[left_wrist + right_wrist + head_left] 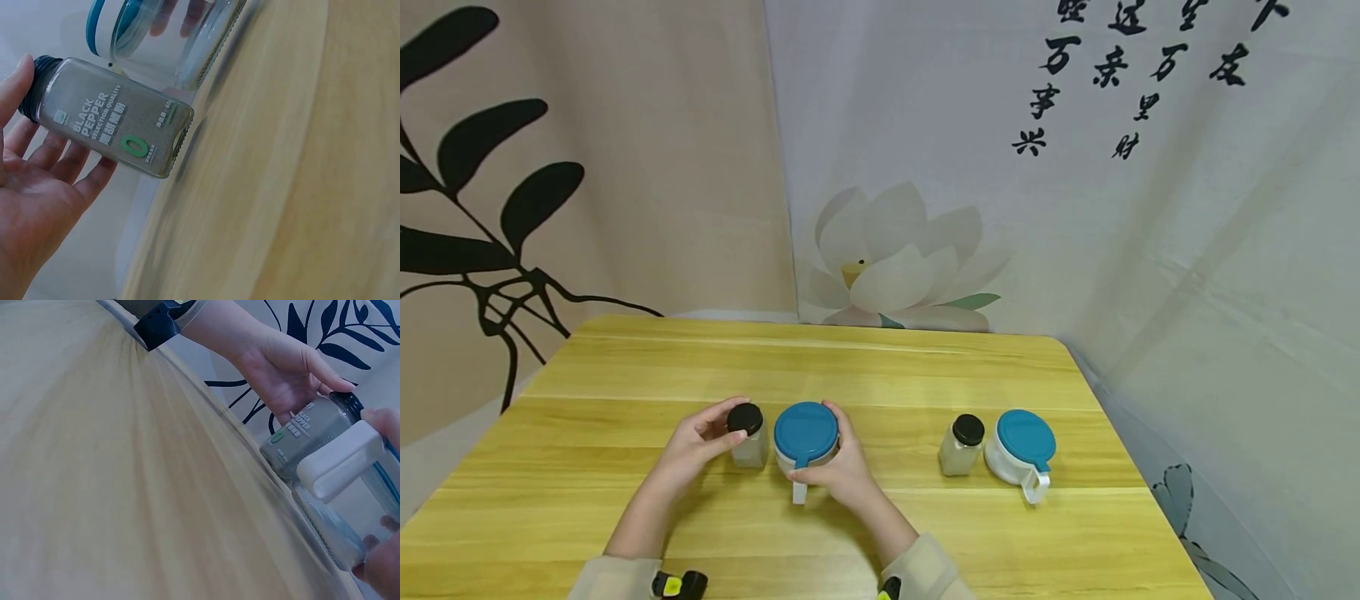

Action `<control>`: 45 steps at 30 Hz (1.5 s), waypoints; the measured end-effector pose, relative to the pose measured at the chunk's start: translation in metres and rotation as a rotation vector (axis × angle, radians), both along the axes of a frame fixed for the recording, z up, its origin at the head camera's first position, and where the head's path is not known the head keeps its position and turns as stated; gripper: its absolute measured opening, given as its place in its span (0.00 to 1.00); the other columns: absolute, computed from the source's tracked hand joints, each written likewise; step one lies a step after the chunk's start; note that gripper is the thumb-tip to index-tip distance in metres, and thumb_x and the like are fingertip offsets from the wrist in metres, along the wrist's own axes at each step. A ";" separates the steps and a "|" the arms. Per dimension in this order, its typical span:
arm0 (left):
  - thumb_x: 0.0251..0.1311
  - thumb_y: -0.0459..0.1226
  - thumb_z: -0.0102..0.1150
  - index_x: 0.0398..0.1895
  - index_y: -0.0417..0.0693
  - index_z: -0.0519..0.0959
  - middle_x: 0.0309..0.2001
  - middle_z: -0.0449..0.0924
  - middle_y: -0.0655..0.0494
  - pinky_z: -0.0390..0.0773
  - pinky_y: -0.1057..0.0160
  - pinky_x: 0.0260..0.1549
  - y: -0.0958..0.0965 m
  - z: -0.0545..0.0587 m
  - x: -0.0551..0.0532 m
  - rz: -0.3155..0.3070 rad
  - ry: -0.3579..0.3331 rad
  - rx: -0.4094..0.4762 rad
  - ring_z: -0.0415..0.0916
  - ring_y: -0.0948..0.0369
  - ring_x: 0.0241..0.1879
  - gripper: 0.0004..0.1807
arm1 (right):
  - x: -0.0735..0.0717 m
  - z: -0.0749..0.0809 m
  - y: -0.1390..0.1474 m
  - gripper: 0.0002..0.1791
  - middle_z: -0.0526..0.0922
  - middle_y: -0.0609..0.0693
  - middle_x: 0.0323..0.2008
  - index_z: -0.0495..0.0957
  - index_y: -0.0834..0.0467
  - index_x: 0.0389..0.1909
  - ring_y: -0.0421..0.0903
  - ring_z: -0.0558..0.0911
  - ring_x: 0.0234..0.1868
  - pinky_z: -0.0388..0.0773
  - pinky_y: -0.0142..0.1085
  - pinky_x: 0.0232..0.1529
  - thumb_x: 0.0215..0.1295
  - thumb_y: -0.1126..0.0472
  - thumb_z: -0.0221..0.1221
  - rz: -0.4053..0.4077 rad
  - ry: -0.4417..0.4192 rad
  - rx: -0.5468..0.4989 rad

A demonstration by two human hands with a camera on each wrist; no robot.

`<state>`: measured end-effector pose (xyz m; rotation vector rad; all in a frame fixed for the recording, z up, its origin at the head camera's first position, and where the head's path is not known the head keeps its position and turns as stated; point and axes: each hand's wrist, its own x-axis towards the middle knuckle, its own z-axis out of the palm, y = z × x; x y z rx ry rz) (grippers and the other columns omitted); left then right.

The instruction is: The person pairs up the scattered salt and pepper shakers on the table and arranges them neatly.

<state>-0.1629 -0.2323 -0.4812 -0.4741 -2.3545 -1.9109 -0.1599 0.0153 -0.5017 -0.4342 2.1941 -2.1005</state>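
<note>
My left hand grips a black pepper bottle with a black cap, thumb on the cap and fingers behind it. The left wrist view shows the "BLACK PEPPER" label on this clear bottle, with grey-brown powder inside. Just to its right, my right hand holds a clear seasoning jar with a blue lid and white handle. Its thumb lies near the handle, and its fingers curve round the jar's far side. Both containers stand upright on the table, close together.
Farther right on the wooden table stand a second black-capped bottle and a second blue-lidded jar, its handle facing front right. A printed cloth with a lotus and writing hangs behind the table's back edge.
</note>
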 end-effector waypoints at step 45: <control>0.62 0.30 0.60 0.63 0.33 0.68 0.45 0.78 0.59 0.74 0.67 0.37 -0.004 -0.001 0.001 0.000 -0.025 0.008 0.74 0.62 0.41 0.26 | 0.000 -0.004 -0.003 0.58 0.68 0.55 0.62 0.56 0.48 0.71 0.55 0.68 0.61 0.63 0.54 0.60 0.37 0.68 0.77 -0.018 -0.011 0.032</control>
